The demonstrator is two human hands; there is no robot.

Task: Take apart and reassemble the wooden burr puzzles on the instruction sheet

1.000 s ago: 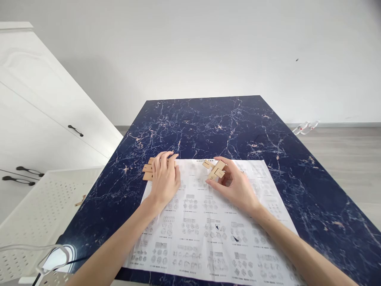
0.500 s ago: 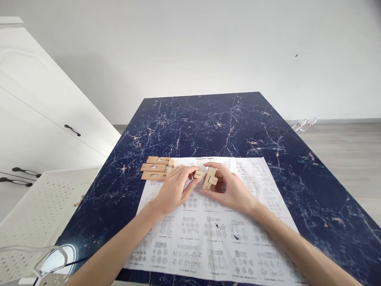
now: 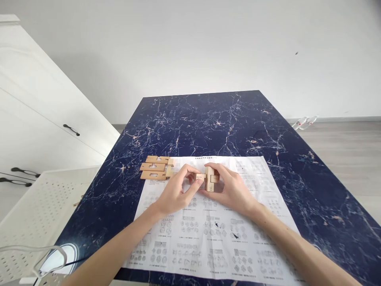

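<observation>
Between thumb and fingers, my left hand (image 3: 178,188) pinches a small wooden block (image 3: 200,177). My right hand (image 3: 233,186) grips a light wooden puzzle assembly (image 3: 210,183), made of an upright bar with a cross piece (image 3: 214,178) poking out of its right side. The left block's end meets the upright bar's left face; whether it sits in a slot cannot be made out. Both hands are over the upper middle of a printed instruction sheet (image 3: 205,222). Fingertips behind the pieces are partly hidden.
Left of the hands lie several flat slotted wooden pieces marked with numbers (image 3: 153,167), a paler wooden block (image 3: 169,171) beside them. The sheet rests on a dark blue marbled table (image 3: 190,127). A white cabinet (image 3: 44,99) and a perforated white surface (image 3: 38,206) stand at the left.
The left block has moved right and now meets the upright bar; a gap separated them before. The assembly in my right hand has turned to stand straighter.
</observation>
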